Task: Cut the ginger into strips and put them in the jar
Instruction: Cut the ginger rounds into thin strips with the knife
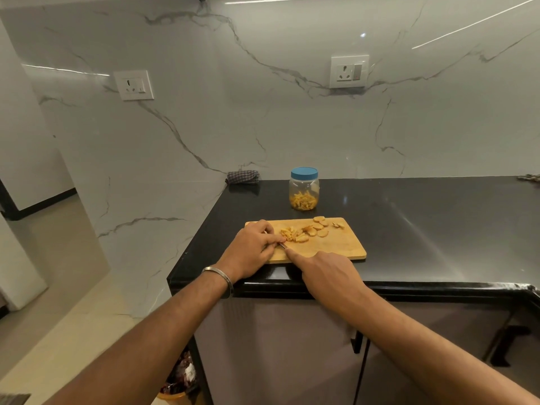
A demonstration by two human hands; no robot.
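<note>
In the head view, the wooden cutting board [330, 247] lay a little below the middle of the frame, on the near edge of the black countertop [423, 223]. The left hand [251, 252] rested on the board's left end, its fingertips bunched against a small heap of ginger strips [289, 233], seemingly pinching or steadying them. The right hand [327, 276] came in from the lower right with its index finger stretched forward along the knife [282, 245], of which only a sliver of blade showed between the two hands; the other fingers were hidden under the hand, so the grip on the handle was presumed rather than seen. Uncut ginger slices [318, 226] lay in a loose fan just right of the strips, toward the board's far edge, with a scrap of peel [338, 225] beyond them. The jar [304, 190] stood behind the board, near the centre of the frame, already holding strips and with its blue lid [304, 172] on. A folded checked cloth [243, 176] sat against the marble wall to the jar's left. The step appeared to be slicing into strips; doing it well would call for tucked left fingertips, a stacked slice or two at a time, and narrow, even cuts. The lid would have to come off before any transfer.
</note>
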